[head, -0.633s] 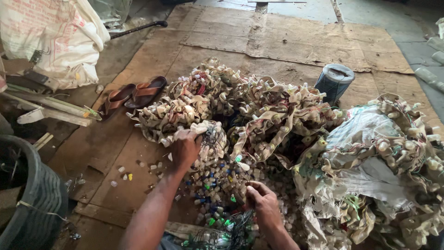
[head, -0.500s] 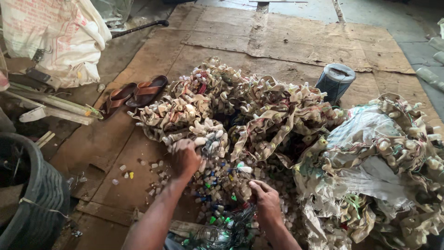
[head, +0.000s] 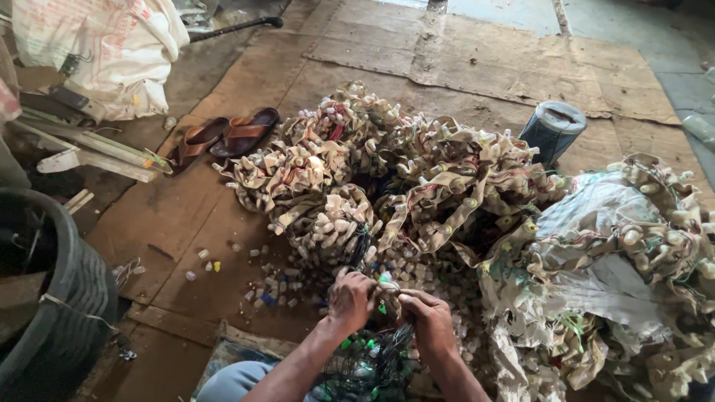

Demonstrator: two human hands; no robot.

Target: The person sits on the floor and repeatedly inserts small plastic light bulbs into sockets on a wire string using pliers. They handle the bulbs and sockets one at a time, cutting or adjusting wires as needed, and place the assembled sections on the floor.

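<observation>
- Dark wire tangle [head: 372,365], studded with green and blue caps, sits at the near edge between your forearms; both your hands meet at its far end.
- Your left hand [head: 350,300] is curled closed on the strands, and your right hand [head: 428,321] pinches the same bundle just beside it.
- Touching the tangle on the far side, the beige heap of cap-strung strips [head: 387,171] spreads across the middle and right, leaving little room there.
- Open brown cardboard flooring [head: 171,223] lies to your left, with loose caps [head: 261,286] scattered near the heap's edge.
- Far left, a pair of brown sandals [head: 223,138] lies flat.
- Near left, a black tub [head: 67,320]; its contents are too dark to tell.
- Far right, a blue cylinder container [head: 553,130] stands upright with its top closed.
</observation>
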